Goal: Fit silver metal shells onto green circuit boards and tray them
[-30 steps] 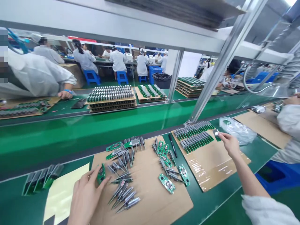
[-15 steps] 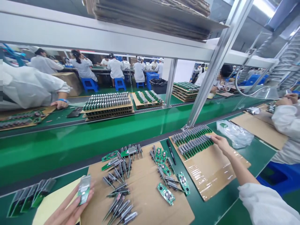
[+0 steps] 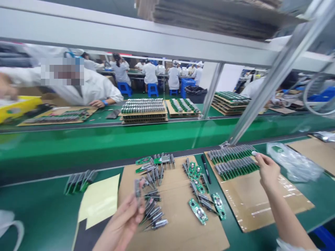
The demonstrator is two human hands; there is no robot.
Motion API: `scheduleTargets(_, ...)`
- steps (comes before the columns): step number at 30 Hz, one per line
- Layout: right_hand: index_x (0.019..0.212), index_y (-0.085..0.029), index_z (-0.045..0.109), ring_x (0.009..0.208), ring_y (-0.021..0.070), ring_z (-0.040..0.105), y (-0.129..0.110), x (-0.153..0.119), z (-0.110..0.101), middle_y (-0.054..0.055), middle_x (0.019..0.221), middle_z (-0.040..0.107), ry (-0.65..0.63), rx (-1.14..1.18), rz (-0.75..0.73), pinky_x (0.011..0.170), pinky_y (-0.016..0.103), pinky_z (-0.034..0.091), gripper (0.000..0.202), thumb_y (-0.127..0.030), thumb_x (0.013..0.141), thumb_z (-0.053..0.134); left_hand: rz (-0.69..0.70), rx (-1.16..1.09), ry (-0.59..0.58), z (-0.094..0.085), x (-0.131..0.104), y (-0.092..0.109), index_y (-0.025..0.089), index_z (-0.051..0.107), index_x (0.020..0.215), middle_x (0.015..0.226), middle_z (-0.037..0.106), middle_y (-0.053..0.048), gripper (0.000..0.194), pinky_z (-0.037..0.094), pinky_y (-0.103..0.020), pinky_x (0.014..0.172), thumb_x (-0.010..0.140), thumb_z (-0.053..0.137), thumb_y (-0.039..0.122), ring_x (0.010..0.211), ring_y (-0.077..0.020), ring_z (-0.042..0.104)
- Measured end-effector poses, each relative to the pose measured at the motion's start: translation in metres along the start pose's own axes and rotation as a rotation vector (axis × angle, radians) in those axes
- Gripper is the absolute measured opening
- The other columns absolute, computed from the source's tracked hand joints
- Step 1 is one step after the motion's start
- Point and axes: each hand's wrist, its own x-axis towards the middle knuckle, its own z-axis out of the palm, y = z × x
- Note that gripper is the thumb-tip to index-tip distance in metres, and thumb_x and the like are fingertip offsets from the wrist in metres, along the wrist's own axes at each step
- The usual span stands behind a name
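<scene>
My left hand (image 3: 128, 212) is closed on a small circuit board (image 3: 137, 191) with a grey display, held nearly upright and blurred. It is above the left side of a cardboard sheet (image 3: 178, 230), near several loose circuit boards (image 3: 154, 209). My right hand (image 3: 268, 170) is pinched, with a small whitish piece (image 3: 254, 153) at its fingertips that I cannot identify. Those fingertips are at the right end of two rows of leaning circuit boards (image 3: 235, 169) on a second, taped cardboard sheet (image 3: 277, 205).
A black pen (image 3: 206, 169) lies between the two sheets. Yellow paper (image 3: 101, 202) and a few leaning boards (image 3: 80, 182) are to the left. A clear plastic bag (image 3: 294, 164) lies right. A metal post (image 3: 261, 101) rises behind; a co-worker (image 3: 96, 85) sits across the green belt line.
The view has swung to the left. My left hand has come over the cardboard sheet, turning its board more edge-on. My right hand remains by the end of the rows.
</scene>
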Motion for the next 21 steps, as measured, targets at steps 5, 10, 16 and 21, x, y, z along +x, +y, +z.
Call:
scheduleTargets(5,0.092,-0.022,0.074,0.07,0.0198,0.064,-0.083,-0.14,0.026,0.005,0.08,0.072,-0.497,0.14,-0.028,0.07,0.033,0.053,0.03,-0.048,0.077,0.072,-0.125,-0.032,-0.234,0.046,-0.027,-0.02,0.025,0.014,0.152,0.064,0.066,0.003,0.122,0.042,-0.01,0.04,0.058,0.091,0.025,0.048,-0.0067,0.059)
scheduleTargets(10,0.087,-0.027,0.076,0.077,0.018,0.071,-0.131,-0.229,0.039,0.001,0.088,0.076,-0.769,0.163,-0.234,0.073,0.028,0.056,0.012,-0.029,0.086,0.064,-0.122,-0.094,-0.375,0.049,-0.03,-0.032,0.024,0.013,0.152,0.062,0.069,0.003,0.115,0.039,-0.011,0.034,0.064,0.087,0.028,0.043,-0.0078,0.059)
scheduleTargets(16,0.093,-0.031,0.077,0.077,0.018,0.073,-0.135,-0.238,0.046,0.0,0.087,0.077,-0.698,0.235,-0.49,0.068,0.024,0.06,0.021,-0.016,0.084,0.066,-0.118,-0.095,-0.404,0.041,-0.031,-0.034,0.022,0.013,0.153,0.062,0.07,0.001,0.11,0.042,-0.01,0.034,0.069,0.084,0.026,0.044,-0.0093,0.062)
scheduleTargets(21,0.094,-0.033,0.078,0.078,0.0184,0.073,-0.142,-0.247,0.04,-0.001,0.088,0.077,-0.678,0.226,-0.414,0.073,0.025,0.059,0.02,-0.02,0.085,0.064,-0.121,-0.063,-0.343,0.044,-0.039,-0.031,0.021,0.03,0.149,0.059,0.067,0.002,0.101,0.042,-0.011,0.033,0.065,0.086,0.029,0.043,-0.0104,0.063)
